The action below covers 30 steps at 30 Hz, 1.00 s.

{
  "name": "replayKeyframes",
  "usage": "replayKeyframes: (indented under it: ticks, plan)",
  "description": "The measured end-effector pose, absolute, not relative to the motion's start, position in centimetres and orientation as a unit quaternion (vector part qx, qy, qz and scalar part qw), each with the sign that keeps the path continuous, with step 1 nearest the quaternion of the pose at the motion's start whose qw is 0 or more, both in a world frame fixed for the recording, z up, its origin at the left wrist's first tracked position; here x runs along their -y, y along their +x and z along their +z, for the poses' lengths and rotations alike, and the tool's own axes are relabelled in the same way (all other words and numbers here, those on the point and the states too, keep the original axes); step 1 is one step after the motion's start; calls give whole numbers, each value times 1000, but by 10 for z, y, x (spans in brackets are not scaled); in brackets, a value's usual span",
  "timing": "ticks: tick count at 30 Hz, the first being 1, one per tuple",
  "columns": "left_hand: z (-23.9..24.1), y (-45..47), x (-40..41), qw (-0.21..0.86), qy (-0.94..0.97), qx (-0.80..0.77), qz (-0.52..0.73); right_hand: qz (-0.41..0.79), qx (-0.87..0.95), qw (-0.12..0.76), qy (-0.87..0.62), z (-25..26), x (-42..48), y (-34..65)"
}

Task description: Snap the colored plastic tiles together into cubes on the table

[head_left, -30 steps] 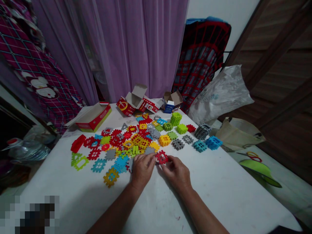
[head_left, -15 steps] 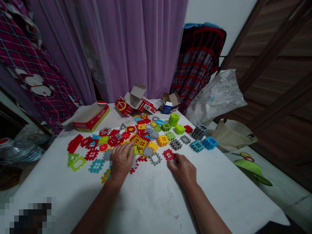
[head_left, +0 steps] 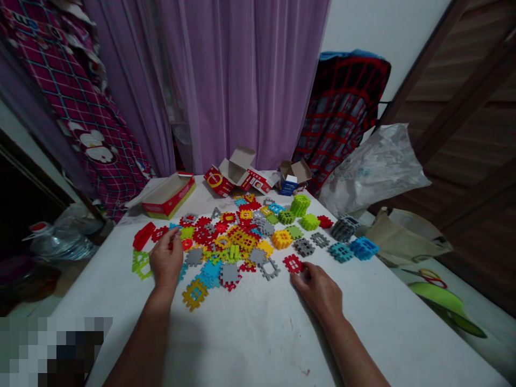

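Note:
My right hand point(head_left: 319, 289) rests on the table right of the pile, thumb and fingers closed on the near edge of a red window-shaped interlocking tile point(head_left: 292, 263). My left hand point(head_left: 166, 259) is over the left part of the pile, fingers curled together; whatever they grip is hidden. Close to it lie a red notched tile point(head_left: 159, 234), a lime-green tile point(head_left: 141, 263) and a folded red piece point(head_left: 143, 235). Lime-green tubes point(head_left: 234, 252) lie mid-pile, among grey, yellow, blue and red tiles. An ochre tile with a blue centre point(head_left: 195, 294) is at the near side.
Stacked tiles stand at the right: lime-green point(head_left: 300, 206), yellow point(head_left: 281, 239), dark grey point(head_left: 345, 228) and blue point(head_left: 364, 248). Open cardboard boxes, one red-and-yellow point(head_left: 169, 201), another red point(head_left: 220, 183) and a blue one point(head_left: 288, 185), line the back of the white table point(head_left: 250, 333).
My left hand has moved left from the middle of the pile, uncovering the lime-green tubes and a grey tile. My right hand stays at the red tile. The view has shifted slightly.

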State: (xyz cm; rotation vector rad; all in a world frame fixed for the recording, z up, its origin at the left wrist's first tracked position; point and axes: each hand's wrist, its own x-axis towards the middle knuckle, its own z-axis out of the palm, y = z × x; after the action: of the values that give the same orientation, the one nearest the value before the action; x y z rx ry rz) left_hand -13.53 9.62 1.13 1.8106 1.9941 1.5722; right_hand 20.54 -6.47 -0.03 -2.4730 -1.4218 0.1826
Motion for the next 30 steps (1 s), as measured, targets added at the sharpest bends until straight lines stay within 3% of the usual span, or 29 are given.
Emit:
replayKeyframes:
  ticks: [11,20,26,30]
  plan:
    - [3,-165,-105,116,478,-699,520,87,468,168,-863,-6,66,210]
    - [2,-169,-101,10,540,-731,417,119,443,201,-866,-10,67,218]
    - [-5,-156,-98,5,634,-712,304,127,451,204,-860,-14,68,224]
    - [-12,-149,-98,35,652,-699,291,114,455,209,-858,-17,68,227]
